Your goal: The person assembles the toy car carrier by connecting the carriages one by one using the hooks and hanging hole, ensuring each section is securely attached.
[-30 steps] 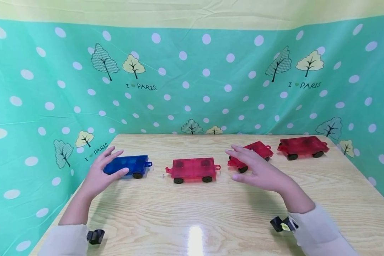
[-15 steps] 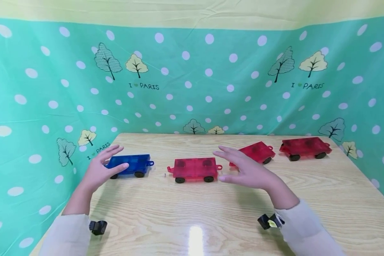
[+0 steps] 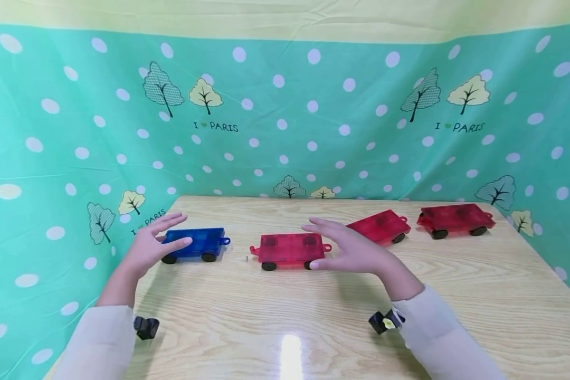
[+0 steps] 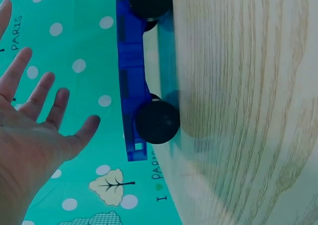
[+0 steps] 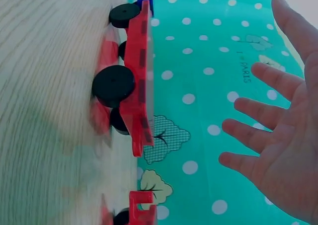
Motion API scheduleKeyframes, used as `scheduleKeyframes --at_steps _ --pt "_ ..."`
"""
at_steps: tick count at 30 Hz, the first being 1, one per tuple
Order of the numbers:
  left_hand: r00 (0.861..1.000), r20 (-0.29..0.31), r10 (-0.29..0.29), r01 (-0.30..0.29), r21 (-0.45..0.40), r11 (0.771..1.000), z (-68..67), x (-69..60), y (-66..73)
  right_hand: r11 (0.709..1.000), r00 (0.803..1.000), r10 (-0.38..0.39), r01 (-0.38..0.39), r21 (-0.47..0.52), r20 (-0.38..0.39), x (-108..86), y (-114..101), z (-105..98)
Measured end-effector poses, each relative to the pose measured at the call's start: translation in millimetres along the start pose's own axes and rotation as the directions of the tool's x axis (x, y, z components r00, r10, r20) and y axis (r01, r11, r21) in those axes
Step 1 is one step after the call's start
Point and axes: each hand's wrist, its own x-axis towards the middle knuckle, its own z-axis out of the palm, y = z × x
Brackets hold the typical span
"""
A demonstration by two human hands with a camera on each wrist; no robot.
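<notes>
The left hand hovers at the left end of a blue wheeled car, fingers spread. In the left wrist view the fingers of the left hand stand apart from the blue car. Over the right end of a red car is the right hand, its fingers extended and holding nothing. The right wrist view shows a gap between the right hand and the red car. Partly behind the right hand stands a second red car, set at an angle.
A third red car stands at the back right of the wooden table. Green dotted cloth hangs behind the table and along its sides. A tiny object lies left of the middle red car.
The right hand has moved left, from the angled red car to the right end of the middle red car. The left hand has stayed near the blue car. The whole head view has shifted slightly.
</notes>
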Motion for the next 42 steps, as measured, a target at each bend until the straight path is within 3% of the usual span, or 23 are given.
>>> scheduleKeyframes --at_steps 15,27,35,42 --pt "0.985 0.144 -0.095 0.083 0.085 0.993 -2.1 19.7 -6.8 0.999 0.997 0.014 -0.011 -0.047 0.078 28.4 7 15" --pt "0.965 0.251 -0.075 0.016 0.229 0.973 0.7 36.8 -13.2 0.999 0.995 0.05 -0.049 -0.015 0.086 47.4 20 24" --pt "0.954 0.289 -0.079 0.015 0.219 0.976 0.5 42.2 -19.7 0.997 0.992 0.073 -0.075 0.023 0.103 61.1 27 31" --pt "0.949 0.308 -0.062 0.005 0.183 0.983 1.1 46.9 -15.5 0.994 0.988 0.098 -0.104 0.046 0.115 67.1 29 37"
